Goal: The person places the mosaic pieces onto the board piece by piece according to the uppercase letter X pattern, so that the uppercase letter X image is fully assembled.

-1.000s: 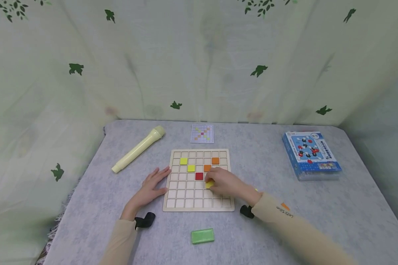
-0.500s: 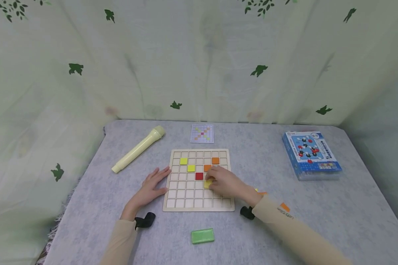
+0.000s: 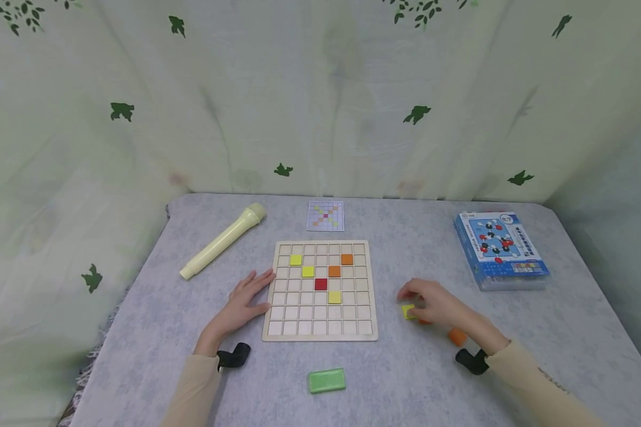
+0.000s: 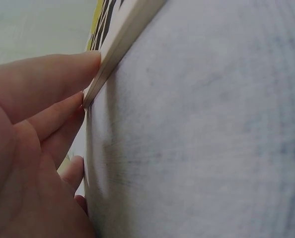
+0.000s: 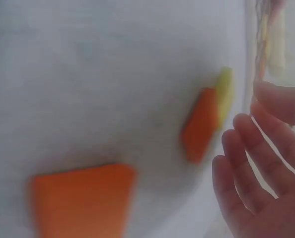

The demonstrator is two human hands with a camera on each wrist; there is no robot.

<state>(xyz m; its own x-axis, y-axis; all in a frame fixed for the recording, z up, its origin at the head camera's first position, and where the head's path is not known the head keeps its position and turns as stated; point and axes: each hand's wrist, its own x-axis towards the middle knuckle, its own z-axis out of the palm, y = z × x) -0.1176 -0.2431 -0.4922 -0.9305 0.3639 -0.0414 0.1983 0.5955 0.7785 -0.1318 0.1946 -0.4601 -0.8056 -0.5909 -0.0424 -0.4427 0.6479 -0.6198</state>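
Board (image 3: pixel 296 334) first: from the head, I see it flat mid-table, three yellow squares (image 3: pixel 308 271), two orange squares (image 3: pixel 334 271) and one red square (image 3: pixel 321 284) in its cells. The left hand (image 3: pixel 240 305) rests against its left edge, fingers spread. Over to the right, the right hand (image 3: pixel 437 302) hangs over a loose yellow square (image 3: pixel 407 312) and a loose orange square (image 3: pixel 425 322), thumb and fingers apart; a second loose orange square (image 3: pixel 457 337) lies nearer. A small card (image 3: pixel 325 225) sits beyond the board, a green block (image 3: pixel 326 381) on its near side. Left wrist: fingertips touch the board's side. Right wrist: fingers extended beside the blurred loose squares; whether they touch, I can't tell.
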